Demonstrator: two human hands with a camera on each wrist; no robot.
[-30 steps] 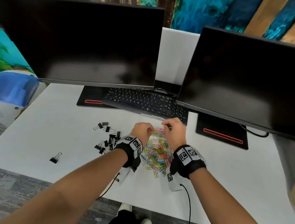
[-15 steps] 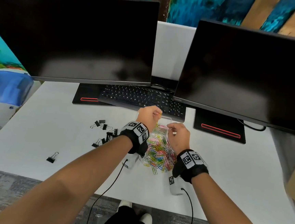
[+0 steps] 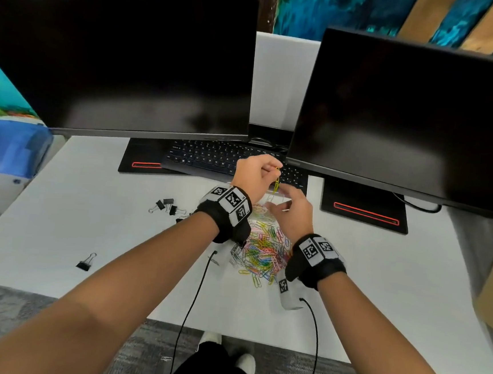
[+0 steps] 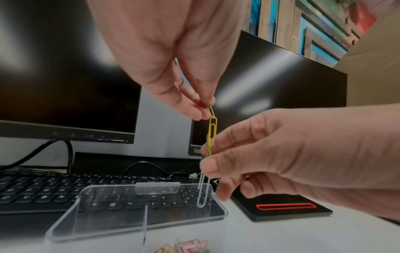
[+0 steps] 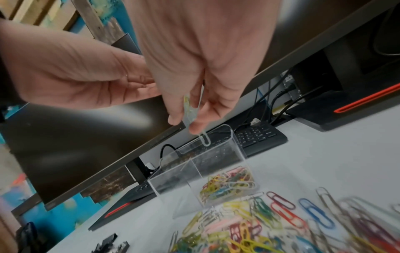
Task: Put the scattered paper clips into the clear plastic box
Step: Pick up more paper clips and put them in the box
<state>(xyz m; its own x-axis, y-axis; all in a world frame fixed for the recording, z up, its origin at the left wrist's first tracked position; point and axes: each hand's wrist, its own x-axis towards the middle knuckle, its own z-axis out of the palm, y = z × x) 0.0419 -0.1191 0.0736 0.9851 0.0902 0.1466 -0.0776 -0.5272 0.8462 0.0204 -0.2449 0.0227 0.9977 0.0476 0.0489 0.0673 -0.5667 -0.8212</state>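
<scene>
Left hand [image 4: 164, 56] pinches top of yellow clip [image 4: 212, 130] w/ thumb + fingertips. Right hand [image 4: 288, 154] pinches the linked pale clip [image 4: 203, 191] below it; that clip hangs over right compartment of clear box [image 5: 194, 164]. Box sits just far of loose clip pile [image 3: 263, 251], near keyboard [image 3: 212, 157]. Binder clips [image 3: 166, 205] left of pile.

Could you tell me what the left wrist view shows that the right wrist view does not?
Only the left wrist view shows the left hand pinching a hanging yellow paper clip.

Only the right wrist view shows the loose heap of coloured paper clips on the white desk.

Both show the right hand pinching a pale clip over the clear plastic box.
</scene>
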